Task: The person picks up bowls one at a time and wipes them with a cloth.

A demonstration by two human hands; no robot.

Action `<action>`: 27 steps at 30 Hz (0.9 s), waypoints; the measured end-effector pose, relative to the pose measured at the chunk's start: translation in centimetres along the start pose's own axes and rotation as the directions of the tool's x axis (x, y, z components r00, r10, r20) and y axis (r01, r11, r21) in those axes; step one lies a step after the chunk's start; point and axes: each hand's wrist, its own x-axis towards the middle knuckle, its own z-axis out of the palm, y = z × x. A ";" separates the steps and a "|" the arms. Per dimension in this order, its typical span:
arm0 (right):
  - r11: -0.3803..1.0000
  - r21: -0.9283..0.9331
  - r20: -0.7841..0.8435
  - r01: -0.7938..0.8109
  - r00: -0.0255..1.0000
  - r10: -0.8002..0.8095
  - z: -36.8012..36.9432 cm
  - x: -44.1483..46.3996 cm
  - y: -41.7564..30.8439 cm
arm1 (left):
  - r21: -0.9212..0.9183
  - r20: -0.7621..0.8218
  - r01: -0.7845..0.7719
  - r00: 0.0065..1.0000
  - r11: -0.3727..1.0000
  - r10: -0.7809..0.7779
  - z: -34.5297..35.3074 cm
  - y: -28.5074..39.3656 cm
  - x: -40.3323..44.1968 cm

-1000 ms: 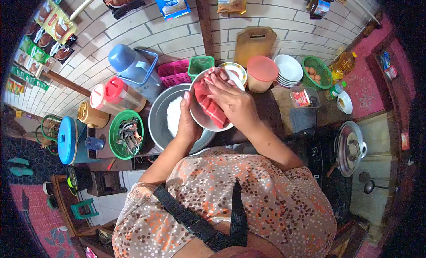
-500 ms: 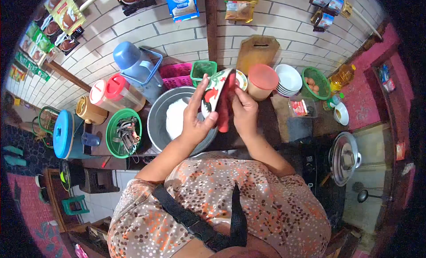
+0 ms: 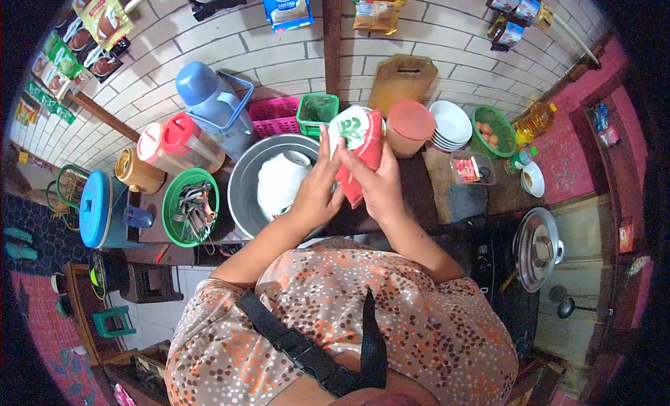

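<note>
Between my two hands, above the counter, is a white bowl (image 3: pixel 351 125) with a green pattern, tilted on its side. A red cloth (image 3: pixel 368 149) is wrapped over its right side and hangs below it. My left hand (image 3: pixel 319 186) grips the bowl from the left, fingers pointing up. My right hand (image 3: pixel 377 182) presses the cloth against the bowl, its thumb across the front. Much of the bowl is hidden by the cloth and fingers. Just left of my hands, a large grey basin (image 3: pixel 241 189) holds white crockery (image 3: pixel 278 182), with a bowl's foot ring showing on top.
A green basket of cutlery (image 3: pixel 167 214), lidded pitchers (image 3: pixel 187 146) and a blue thermos (image 3: pixel 209 99) stand left. To the right are a red-lidded container (image 3: pixel 410 123), stacked white bowls (image 3: pixel 450 123), a green basket of eggs (image 3: pixel 494 144) and a stove with a metal lid (image 3: pixel 537 249).
The bowl has turned in my hands, from its side with red flowers to one with a green pattern. The cloth has moved from inside the bowl to its outer right side.
</note>
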 end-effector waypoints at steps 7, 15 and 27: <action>0.983 0.158 -0.210 -0.090 0.970 0.122 -4.2 2.0 0.1 | 0.617 0.192 -0.131 0.981 0.776 0.013 -2.7 1.4 1.2; 0.847 0.491 -0.021 -0.203 0.969 0.245 -4.9 2.2 1.5 | 0.302 -0.042 -0.097 0.993 0.948 0.115 -3.5 1.2 1.9; 0.829 0.532 -0.073 -0.172 0.966 0.247 -4.4 2.3 3.7 | -0.736 -0.289 0.033 0.887 0.676 -0.359 -1.9 5.4 2.9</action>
